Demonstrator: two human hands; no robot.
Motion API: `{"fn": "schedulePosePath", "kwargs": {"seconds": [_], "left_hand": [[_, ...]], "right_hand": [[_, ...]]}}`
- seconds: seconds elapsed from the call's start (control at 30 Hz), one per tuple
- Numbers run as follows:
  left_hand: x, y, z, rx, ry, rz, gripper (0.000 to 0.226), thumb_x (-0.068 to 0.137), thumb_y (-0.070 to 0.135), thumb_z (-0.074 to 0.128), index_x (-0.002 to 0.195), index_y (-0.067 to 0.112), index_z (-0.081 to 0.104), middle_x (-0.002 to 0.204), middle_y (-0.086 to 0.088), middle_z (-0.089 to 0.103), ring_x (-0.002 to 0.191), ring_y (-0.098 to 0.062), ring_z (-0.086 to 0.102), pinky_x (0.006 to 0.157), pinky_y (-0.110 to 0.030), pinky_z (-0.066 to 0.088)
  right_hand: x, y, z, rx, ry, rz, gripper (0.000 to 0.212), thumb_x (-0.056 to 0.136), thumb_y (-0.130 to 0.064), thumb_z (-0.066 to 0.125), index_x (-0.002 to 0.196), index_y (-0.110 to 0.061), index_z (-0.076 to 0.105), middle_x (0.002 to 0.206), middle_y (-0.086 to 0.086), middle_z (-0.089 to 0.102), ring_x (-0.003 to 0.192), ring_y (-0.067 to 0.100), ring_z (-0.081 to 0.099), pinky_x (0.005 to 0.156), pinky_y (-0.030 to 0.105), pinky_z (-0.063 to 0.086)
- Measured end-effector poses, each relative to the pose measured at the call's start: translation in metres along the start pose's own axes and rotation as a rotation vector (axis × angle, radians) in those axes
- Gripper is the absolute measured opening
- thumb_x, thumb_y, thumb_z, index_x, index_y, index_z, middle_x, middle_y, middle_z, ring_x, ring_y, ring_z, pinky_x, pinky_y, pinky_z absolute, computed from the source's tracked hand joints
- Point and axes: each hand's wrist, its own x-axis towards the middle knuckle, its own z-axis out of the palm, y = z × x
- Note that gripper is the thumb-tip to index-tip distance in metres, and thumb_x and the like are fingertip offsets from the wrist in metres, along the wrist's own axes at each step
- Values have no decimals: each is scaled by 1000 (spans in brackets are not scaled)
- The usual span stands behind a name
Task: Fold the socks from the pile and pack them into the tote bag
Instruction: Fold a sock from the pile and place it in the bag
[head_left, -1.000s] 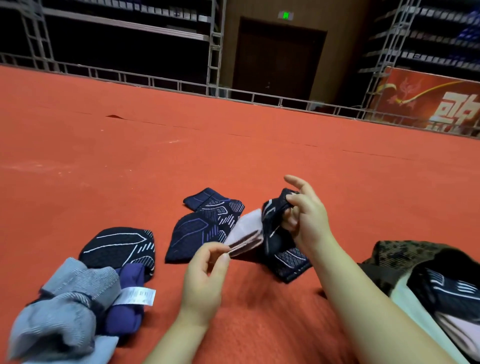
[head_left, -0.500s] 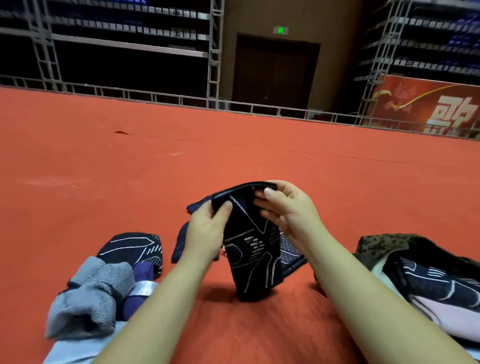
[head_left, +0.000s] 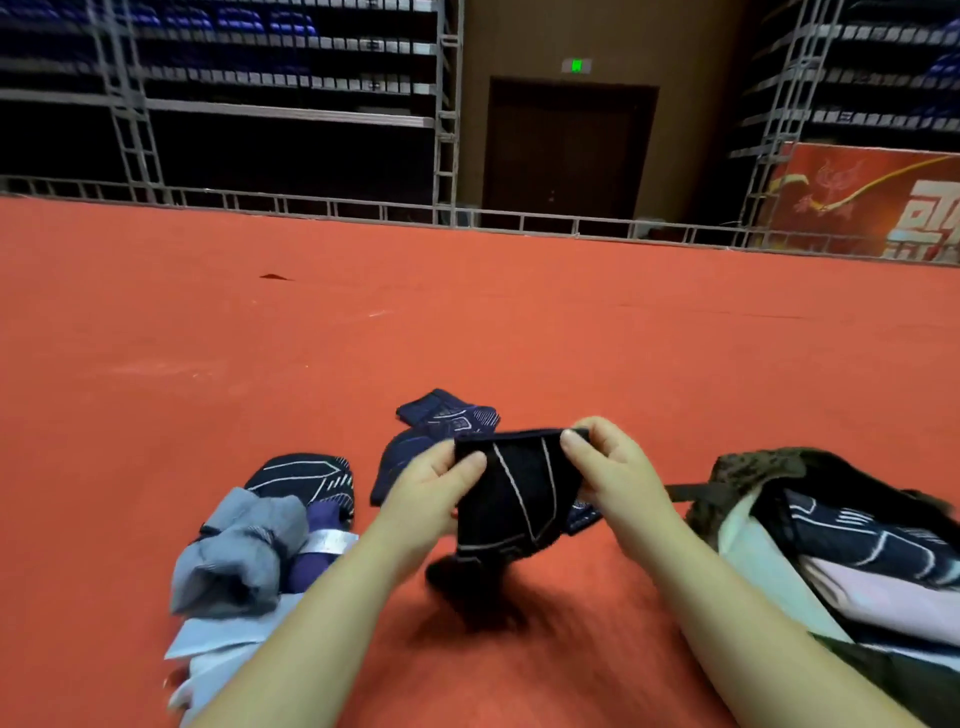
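Note:
A black sock with white lines (head_left: 519, 493) hangs between my two hands above the red floor, its lower end blurred. My left hand (head_left: 426, 483) pinches its left top corner and my right hand (head_left: 608, 462) pinches its right top corner. Behind it lie navy patterned socks (head_left: 441, 421). At the left sits the pile: a black patterned sock (head_left: 306, 475), a grey sock (head_left: 244, 551) and a purple sock (head_left: 311, 561) with a silver label. The camouflage tote bag (head_left: 753, 467) lies open at the right with folded dark and pink socks (head_left: 857, 551) inside.
Red carpet floor (head_left: 467, 322) stretches ahead to a low metal railing (head_left: 363, 202). Beyond stand scaffold bleachers, a dark door (head_left: 566, 150) and a red banner (head_left: 872, 202). Pale fabric (head_left: 208, 649) lies at the lower left under the pile.
A second ago my hands held a dark and a pink sock low by the floor. Now both hands hold one black sock stretched out by its top edge, slightly further right.

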Motion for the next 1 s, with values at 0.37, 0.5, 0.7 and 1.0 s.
{"fn": "schedulePosePath", "kwargs": {"seconds": [0.37, 0.5, 0.7, 1.0], "left_hand": [[-91, -82, -10, 281, -14, -421, 7, 95, 20, 50, 102, 18, 52, 81, -3, 58, 70, -13, 61, 51, -29, 52], [-79, -85, -21, 577, 62, -325, 18, 88, 18, 60, 101, 26, 51, 70, 1, 52, 59, -13, 52, 47, -27, 49], [-72, -88, -26, 714, 118, -275, 10, 85, 25, 63, 90, 24, 55, 66, 7, 53, 49, -10, 50, 42, -25, 46], [-57, -89, -24, 1150, 75, -221, 21, 80, 41, 66, 97, 31, 60, 100, 11, 59, 93, -8, 56, 79, -23, 43]], "right_hand": [[-98, 89, 8, -403, -166, 431, 19, 90, -29, 58, 74, -17, 57, 69, -7, 60, 63, 4, 52, 63, 26, 41], [-88, 93, 12, -640, -135, 387, 22, 85, -37, 59, 73, -19, 54, 69, -6, 60, 73, 13, 57, 70, 33, 45], [-80, 97, 16, -733, -144, 374, 24, 86, -45, 56, 78, -23, 53, 77, -8, 61, 82, 14, 60, 73, 34, 46], [-82, 103, 19, -818, -111, 218, 22, 88, -46, 56, 96, -30, 41, 99, -12, 53, 90, 13, 56, 71, 30, 39]]}}
